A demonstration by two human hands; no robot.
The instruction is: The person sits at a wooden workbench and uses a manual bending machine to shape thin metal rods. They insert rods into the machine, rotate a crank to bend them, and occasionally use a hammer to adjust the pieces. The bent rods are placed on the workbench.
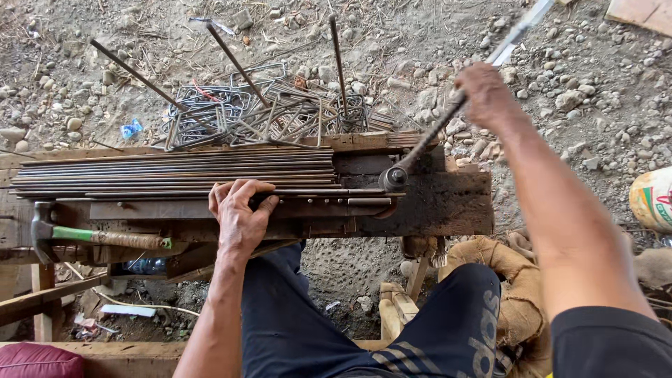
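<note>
1. The right hand (486, 94) is closed around the long metal lever (448, 115), far right of the bench.
2. The left hand (238, 213) presses down on a steel rod (315, 191) at the bench's near edge, fingers curled over it.
3. Straight rods (175, 171) lie stacked to the left.
4. Bent stirrups (266, 115) are piled beyond; a hammer (84, 234) rests near left.
</note>
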